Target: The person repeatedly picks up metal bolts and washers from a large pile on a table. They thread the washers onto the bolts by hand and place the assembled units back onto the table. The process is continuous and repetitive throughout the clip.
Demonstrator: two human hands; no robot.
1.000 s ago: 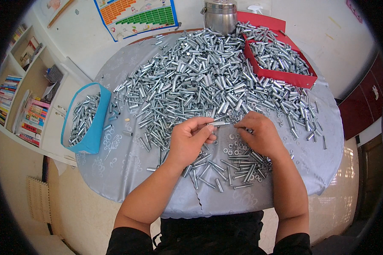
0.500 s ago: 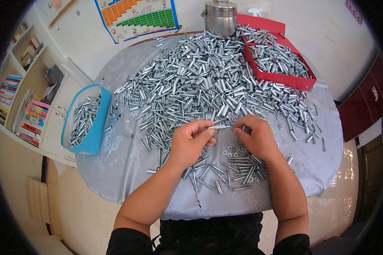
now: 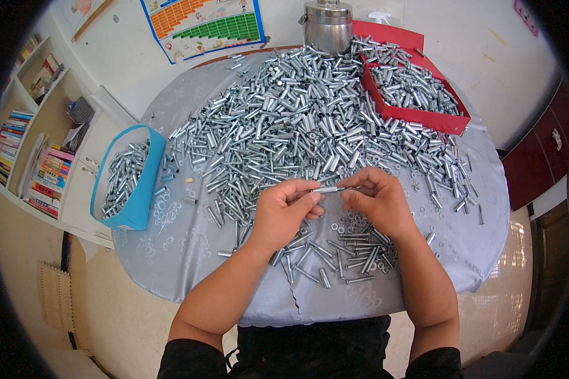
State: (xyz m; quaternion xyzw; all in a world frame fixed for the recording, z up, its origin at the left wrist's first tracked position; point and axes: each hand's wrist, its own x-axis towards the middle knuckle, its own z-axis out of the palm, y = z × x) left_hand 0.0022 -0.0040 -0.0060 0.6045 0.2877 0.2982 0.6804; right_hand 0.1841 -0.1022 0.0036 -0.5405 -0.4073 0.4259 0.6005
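Between the thumb and fingers of my left hand (image 3: 286, 208) is a silver expansion bolt (image 3: 327, 189), a metal sleeve with a thinner rod at its right end. My right hand (image 3: 376, 201) closes on that thin end with thumb and forefinger; whether a small nut or washer sits there is hidden. The bolt lies nearly level above the table. Under and in front of my hands are loose bolts (image 3: 360, 252) and small washers and nuts (image 3: 340, 227). Just beyond, a large heap of metal sleeves and bolts (image 3: 284, 126) spreads over the table.
A blue box (image 3: 133, 218) of metal parts stands at the left. At the back right, a red box (image 3: 423, 121) holds more, beside a steel pot (image 3: 327, 30). The round table has a grey cloth (image 3: 189, 271). A bookshelf (image 3: 69, 183) stands at far left.
My right thumb has moved slightly left and down, and the right fingers have shifted around the bolt's end. The bolt tilts a little differently. My left hand has barely moved.
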